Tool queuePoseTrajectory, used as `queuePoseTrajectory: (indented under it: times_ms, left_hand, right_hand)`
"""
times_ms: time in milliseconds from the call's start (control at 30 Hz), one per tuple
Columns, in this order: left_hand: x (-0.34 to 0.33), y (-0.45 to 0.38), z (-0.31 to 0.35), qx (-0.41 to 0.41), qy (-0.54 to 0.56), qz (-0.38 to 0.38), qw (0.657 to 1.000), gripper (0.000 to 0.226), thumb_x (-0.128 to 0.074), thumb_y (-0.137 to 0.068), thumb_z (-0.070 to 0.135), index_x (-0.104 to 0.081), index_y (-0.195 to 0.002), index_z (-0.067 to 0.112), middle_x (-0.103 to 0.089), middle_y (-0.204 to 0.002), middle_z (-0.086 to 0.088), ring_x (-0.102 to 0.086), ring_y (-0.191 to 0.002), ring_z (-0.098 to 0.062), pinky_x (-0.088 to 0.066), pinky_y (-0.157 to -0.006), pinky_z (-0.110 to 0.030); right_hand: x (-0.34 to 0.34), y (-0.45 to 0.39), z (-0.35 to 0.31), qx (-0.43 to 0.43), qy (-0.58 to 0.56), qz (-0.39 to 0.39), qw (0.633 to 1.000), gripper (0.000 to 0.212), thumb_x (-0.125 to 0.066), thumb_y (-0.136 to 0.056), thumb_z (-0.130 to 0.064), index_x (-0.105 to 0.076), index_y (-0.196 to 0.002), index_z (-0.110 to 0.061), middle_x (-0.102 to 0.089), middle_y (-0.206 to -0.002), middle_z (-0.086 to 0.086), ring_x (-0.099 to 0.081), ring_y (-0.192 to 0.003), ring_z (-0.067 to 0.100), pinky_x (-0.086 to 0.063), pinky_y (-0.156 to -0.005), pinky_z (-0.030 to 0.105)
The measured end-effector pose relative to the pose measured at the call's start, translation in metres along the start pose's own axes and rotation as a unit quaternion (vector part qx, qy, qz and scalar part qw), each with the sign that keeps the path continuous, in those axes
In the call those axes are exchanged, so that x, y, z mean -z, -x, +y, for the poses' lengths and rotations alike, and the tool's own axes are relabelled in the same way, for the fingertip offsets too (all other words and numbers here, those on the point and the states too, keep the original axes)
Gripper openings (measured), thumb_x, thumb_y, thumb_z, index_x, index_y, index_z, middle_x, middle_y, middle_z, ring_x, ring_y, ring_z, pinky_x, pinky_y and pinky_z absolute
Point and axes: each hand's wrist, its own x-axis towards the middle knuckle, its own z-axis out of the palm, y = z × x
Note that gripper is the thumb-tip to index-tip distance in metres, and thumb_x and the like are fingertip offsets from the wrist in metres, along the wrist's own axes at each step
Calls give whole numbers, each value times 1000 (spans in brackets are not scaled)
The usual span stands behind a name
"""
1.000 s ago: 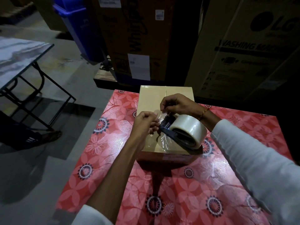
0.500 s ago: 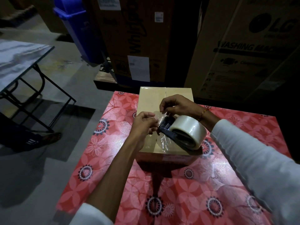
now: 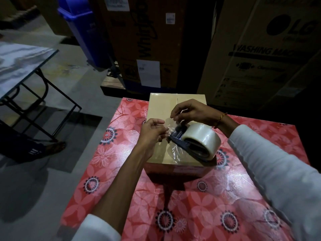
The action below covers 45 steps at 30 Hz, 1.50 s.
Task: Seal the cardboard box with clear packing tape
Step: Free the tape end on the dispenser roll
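A small closed cardboard box (image 3: 161,108) sits on the red flowered table (image 3: 217,197), its flap seam running away from me. On its near right corner rests a tape dispenser (image 3: 184,145) carrying a roll of clear packing tape (image 3: 202,137). A loose crinkled tail of clear tape (image 3: 174,152) hangs from the dispenser's front. My left hand (image 3: 152,133) pinches the tape's free end just left of the dispenser. My right hand (image 3: 190,111) reaches over the roll and pinches the tape near the dispenser's front with its fingertips.
Tall appliance cartons (image 3: 260,54) and a brown carton (image 3: 144,42) stand right behind the table. A blue bin (image 3: 81,32) is at the back left. A folding table (image 3: 19,66) stands left, with a person's sandalled foot (image 3: 53,147) on the floor.
My hands have drawn slightly apart, the left one moving left with the tape end, stretching a bit more film. The dispenser and box stay put.
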Motion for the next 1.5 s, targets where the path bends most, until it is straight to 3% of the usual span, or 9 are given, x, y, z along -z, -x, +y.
queuePoseTrajectory:
  times_ms: [100,233,467,633,733,867,1000,1133,1500]
  left_hand:
    - [1,-1,-2,-2,-1,-1,1000,21,-63,-85,-7,-58,-97,9,-65,-77,-15,-59,-59,-19,-43,-55,-27]
    - [1,-3,-3,-4,3,-1,1000,20,-64,-86,-5,-58,-98,9,-66,-78,-13,-60,-62,-19,-45,-56,-27]
    - [0,-3,-7,-23,2,13,1000,22,-66,-84,-5,-58,-100,9,-67,-83,-17,-61,-65,-23,-47,-64,-35]
    - [1,-4,-10,-37,8,16,999,24,-67,-84,-5,-58,-99,11,-66,-77,-12,-62,-62,-20,-47,-68,-38]
    - [0,-4,-8,-35,-3,10,999,24,-66,-85,-4,-59,-104,9,-67,-79,-13,-61,-61,-18,-49,-61,-30]
    - [1,-3,0,-17,-59,-8,998,12,-61,-92,12,-63,-102,5,-68,-82,-15,-55,-54,-14,-40,-51,-28]
    - [-1,-6,7,-29,-192,-62,979,29,-68,-90,29,-67,-92,0,-60,-63,-1,-47,-46,-9,-34,-40,-20]
    - [-6,-10,9,-23,-220,-59,973,18,-70,-88,22,-61,-79,9,-53,-55,-1,-40,-38,-7,-28,-36,-18]
    - [-4,-10,6,-17,-192,-72,979,17,-69,-89,22,-62,-86,6,-51,-57,-4,-40,-41,-12,-27,-42,-23]
  right_hand:
    - [11,5,1,-8,-60,44,997,17,-61,-94,-1,-68,-108,5,-67,-99,18,-68,-91,27,-59,-87,48]
    - [10,4,2,-19,-41,97,994,25,-63,-96,-15,-67,-113,2,-68,-98,17,-67,-89,23,-59,-79,37]
    - [-4,-12,0,-125,51,-23,991,41,-62,-92,-46,-75,-97,-8,-67,-77,2,-57,-68,9,-47,-61,21]
    - [-7,-15,2,-105,41,-58,992,16,-64,-96,-24,-72,-92,-11,-69,-78,0,-60,-69,9,-48,-63,20]
    - [-7,-14,5,-85,36,-42,995,15,-62,-96,-18,-69,-98,-5,-68,-86,10,-62,-74,15,-51,-62,20]
    - [-8,-14,4,-71,42,-38,996,15,-62,-97,-18,-71,-97,-6,-69,-75,1,-63,-66,10,-52,-61,20]
    - [-7,-15,4,-55,60,-36,996,20,-61,-97,-17,-72,-101,-1,-70,-81,8,-63,-72,16,-52,-67,28]
    - [-8,-15,8,-53,57,-18,997,19,-63,-96,-17,-73,-101,-2,-73,-91,20,-66,-79,23,-54,-77,41]
    - [-2,-12,6,-88,-4,-53,995,28,-67,-89,1,-62,-116,-3,-69,-88,8,-67,-79,17,-52,-60,16]
